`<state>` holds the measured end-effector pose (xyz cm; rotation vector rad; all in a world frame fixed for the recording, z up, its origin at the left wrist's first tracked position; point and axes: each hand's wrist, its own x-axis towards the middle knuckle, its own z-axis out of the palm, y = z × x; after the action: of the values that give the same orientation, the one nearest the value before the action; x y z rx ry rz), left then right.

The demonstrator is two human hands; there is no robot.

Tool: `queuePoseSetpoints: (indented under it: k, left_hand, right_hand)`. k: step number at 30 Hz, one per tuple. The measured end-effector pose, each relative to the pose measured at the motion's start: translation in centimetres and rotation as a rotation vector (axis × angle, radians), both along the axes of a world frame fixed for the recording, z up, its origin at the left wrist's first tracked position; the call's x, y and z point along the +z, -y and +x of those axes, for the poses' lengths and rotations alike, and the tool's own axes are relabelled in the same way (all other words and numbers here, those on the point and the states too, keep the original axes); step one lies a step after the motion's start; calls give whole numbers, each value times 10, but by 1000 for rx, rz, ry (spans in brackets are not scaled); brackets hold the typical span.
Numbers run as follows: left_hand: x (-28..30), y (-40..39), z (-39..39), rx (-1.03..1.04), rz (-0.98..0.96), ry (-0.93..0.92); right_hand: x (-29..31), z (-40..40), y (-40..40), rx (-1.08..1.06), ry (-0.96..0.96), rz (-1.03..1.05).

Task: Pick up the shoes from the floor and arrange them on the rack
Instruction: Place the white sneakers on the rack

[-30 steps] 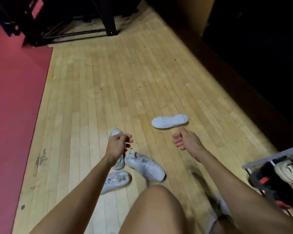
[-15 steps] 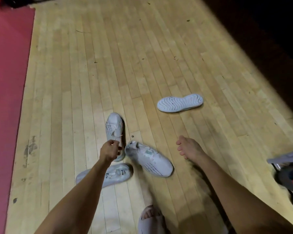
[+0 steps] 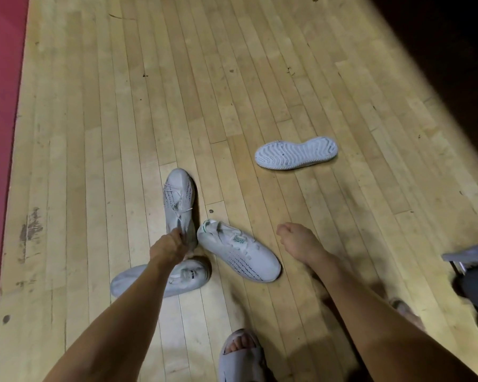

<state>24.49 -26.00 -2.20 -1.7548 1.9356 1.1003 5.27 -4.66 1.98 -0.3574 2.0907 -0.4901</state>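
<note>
Several white sneakers lie on the wooden floor (image 3: 232, 78). My left hand (image 3: 168, 246) grips the heel end of one upright sneaker (image 3: 178, 199) that points away from me. Under my left forearm lies a second sneaker (image 3: 188, 277). A third sneaker (image 3: 239, 250) with green trim sits just right of my left hand. Farther off, a fourth sneaker (image 3: 295, 153) lies sole up. My right hand (image 3: 298, 241) hovers with loosely curled fingers and holds nothing, right of the third sneaker. A corner of the shoe rack (image 3: 469, 255) shows at the right edge.
A red mat (image 3: 0, 133) borders the floor on the left. My foot in a grey slide sandal (image 3: 242, 354) stands at the bottom centre, and the other foot (image 3: 406, 312) is behind my right arm. Dark shadow covers the upper right.
The camera has dropped closer to the floor. My left hand has reached down and closed on the heel of the upright sneaker. My right hand stays empty.
</note>
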Motion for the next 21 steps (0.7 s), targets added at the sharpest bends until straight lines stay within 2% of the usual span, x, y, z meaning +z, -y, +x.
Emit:
queuePoseSetpoints:
  k: [2,4,7,11,17,21]
  left_hand:
    - [7,2,-1,8,-55,-15]
    - [19,5,-6,-83,-146,-62]
    - [58,6,-18,-112,-133,-175]
    - [102,10,-17,-329,-265,-338]
    - [190,-34,-27,-478,-390,-612]
    - [246,-72,-38,-548,-378,-787]
  right_hand:
    - [7,-1,-3,-34,-8,-8]
    - [18,-3,-4,-80,-26,-34]
    - [42,-6,-6,-154,-15,-82]
    - [87,-6,-5,-271,-13,-202]
    - [156,11,-14,-379,12,-348]
    - [209,29,-24,-427,10,-457]
